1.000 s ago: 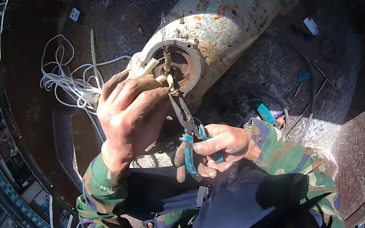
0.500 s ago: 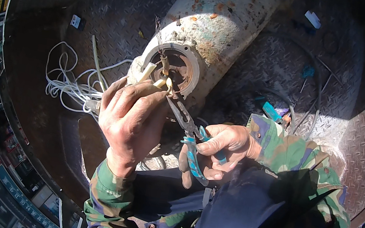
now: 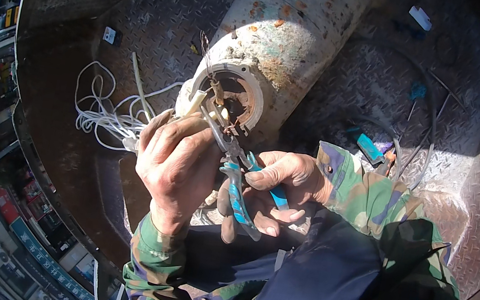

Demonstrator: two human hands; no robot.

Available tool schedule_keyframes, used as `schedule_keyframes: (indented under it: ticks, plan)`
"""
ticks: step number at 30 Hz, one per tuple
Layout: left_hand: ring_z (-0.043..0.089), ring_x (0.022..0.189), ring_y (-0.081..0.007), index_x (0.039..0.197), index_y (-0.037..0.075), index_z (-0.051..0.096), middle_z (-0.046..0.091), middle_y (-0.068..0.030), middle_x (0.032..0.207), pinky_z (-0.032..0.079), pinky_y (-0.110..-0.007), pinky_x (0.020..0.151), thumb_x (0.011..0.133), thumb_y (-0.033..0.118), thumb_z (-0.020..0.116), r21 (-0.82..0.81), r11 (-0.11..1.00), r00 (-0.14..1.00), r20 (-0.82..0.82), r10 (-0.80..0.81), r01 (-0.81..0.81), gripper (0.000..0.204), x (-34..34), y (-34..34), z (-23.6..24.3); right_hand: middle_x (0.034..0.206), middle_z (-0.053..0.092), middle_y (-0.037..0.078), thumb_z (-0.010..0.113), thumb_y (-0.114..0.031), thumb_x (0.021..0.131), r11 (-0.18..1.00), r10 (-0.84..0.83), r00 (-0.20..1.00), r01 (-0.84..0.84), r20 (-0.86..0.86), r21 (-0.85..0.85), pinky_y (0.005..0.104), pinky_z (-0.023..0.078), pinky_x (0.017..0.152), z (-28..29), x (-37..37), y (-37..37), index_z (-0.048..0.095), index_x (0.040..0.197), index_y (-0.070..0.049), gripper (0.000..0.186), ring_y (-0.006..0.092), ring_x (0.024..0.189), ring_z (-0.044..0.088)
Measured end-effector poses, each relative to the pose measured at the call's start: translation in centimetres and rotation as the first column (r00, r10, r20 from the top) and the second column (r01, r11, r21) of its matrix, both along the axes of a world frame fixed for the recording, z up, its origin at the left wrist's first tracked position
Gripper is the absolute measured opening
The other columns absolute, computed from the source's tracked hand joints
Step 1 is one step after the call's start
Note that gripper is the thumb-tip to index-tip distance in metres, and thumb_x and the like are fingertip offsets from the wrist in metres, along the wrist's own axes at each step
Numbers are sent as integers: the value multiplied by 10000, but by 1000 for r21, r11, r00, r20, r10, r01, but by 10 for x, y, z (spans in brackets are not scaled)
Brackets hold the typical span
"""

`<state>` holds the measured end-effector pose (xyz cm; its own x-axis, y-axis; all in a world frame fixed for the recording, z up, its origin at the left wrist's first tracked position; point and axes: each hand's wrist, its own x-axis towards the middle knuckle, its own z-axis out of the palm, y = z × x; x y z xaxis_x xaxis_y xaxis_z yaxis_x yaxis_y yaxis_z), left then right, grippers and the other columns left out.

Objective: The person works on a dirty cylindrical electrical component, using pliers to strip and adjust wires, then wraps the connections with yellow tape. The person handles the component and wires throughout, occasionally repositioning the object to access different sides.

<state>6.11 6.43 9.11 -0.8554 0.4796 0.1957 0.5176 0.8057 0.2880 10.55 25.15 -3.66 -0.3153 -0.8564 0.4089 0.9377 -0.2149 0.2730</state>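
A rusty, pale cylindrical housing (image 3: 283,32) lies tilted in front of me, its round ringed opening (image 3: 255,101) toward me. Thin bare wire strands (image 3: 207,54) and a brown-wrapped lead (image 3: 217,91) stick out of the opening. My left hand (image 3: 178,155) is closed at the opening's lower left edge, pinching a cream-white cable end (image 3: 195,103); its fingertips are partly hidden. Wrapped round the teal-and-grey handles, my right hand (image 3: 283,180) grips pliers (image 3: 239,191). The pliers' jaws are spread apart beside my left fingers, close to the leads.
A tangle of white cable (image 3: 104,119) lies left of the housing on the patterned metal floor (image 3: 160,20). To the right are a teal tool (image 3: 370,149), a dark hose (image 3: 429,113) and thin metal rods. A curved metal wall (image 3: 33,158) rises at left.
The pliers' jaws have spread apart, and the pliers have shifted left, nearer my left fingers. My left hand keeps its pinch at the opening. The whole view has shifted slightly.
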Motion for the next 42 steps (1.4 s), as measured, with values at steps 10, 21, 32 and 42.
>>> schedule_keyframes:
  ticks: [10,21,32,42]
  plan:
    - [778,1070,-293,1042,46,848,823,-109,1066,507,-505,1154,743,-71,857,-13,999,997,67,49,-48,322,5,3,4,1271,703,297,585,-303,1171,991,-45,999,42,20,131,452,725,668,10,2,3,581,1433,90,472,406,1051,804]
    - [786,1045,-237,1060,115,854,823,-60,1044,510,-484,1146,734,-15,911,-53,998,998,57,38,-35,356,3,2,4,1006,784,272,603,-196,1158,975,5,999,-15,45,224,220,394,403,12,-9,22,680,1213,126,335,37,424,461]
    - [786,1035,-252,1071,88,849,827,-76,1035,501,-491,1147,736,-56,878,-29,998,997,46,58,-57,366,4,3,1,1077,776,304,591,-227,1175,991,-39,999,39,-4,131,194,350,368,-4,-6,3,656,1276,110,358,40,440,469]
    - [798,1058,-260,1090,90,851,836,-66,1044,493,-496,1158,761,-47,873,-42,998,997,62,38,-36,357,4,4,2,1011,785,218,665,-450,1127,981,-11,1000,14,-15,193,186,317,387,2,-6,-4,715,1289,10,491,47,452,455]
